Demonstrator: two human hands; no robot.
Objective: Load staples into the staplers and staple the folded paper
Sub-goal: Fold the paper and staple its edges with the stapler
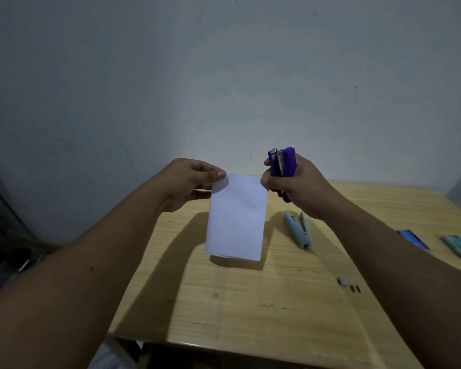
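My left hand [190, 182] pinches the top left corner of a folded white paper [236, 219], which hangs upright above the wooden table [250, 302]. A small staple mark shows near the paper's top right corner. My right hand [296, 186] grips a purple stapler [284, 162] held upright, and its fingers touch the paper's top right corner. A light blue stapler [298, 230] lies on the table below my right hand, its jaws slightly apart.
A blue staple box [413, 238] and a green staple box [459, 246] lie at the table's right side. Loose staple strips [349, 284] rest near my right forearm. A grey wall stands behind the table. Dark clutter sits on the floor at left.
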